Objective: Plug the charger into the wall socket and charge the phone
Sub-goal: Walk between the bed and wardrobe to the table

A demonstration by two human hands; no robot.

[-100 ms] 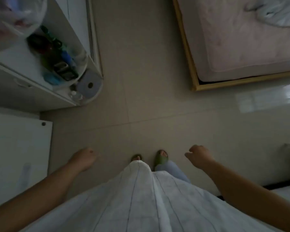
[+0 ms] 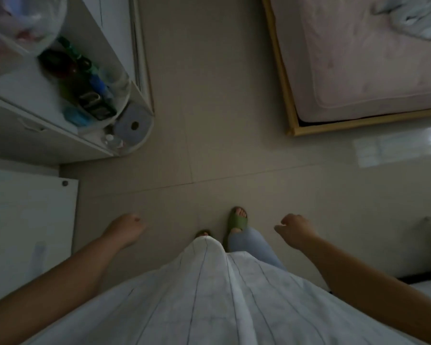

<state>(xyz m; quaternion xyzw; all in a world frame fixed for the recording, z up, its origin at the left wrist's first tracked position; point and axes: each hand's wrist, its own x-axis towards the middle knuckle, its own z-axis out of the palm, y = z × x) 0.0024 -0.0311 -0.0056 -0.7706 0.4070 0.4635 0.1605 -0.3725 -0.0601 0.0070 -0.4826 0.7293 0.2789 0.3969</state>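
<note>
Hands: left hand (image 2: 125, 229) and right hand (image 2: 292, 230) loosely curled, holding nothing.
Charger, phone, socket: none in sight from where I stand.
Risk: dim room; green slipper (image 2: 238, 221) could catch the bed frame (image 2: 281, 78) while searching.
Clutter: shelf (image 2: 47, 100) items hard to distinguish.

I have a single view, from the camera worn on the head, looking almost straight down the front of the body to the floor (image 2: 209, 108). The wide lens bends the edges. The shirt (image 2: 209, 295) fills the near bottom; a white shelf unit (image 2: 47, 100) sits at upper left, a bed (image 2: 358, 58) corner at upper right, both farther off.
</note>
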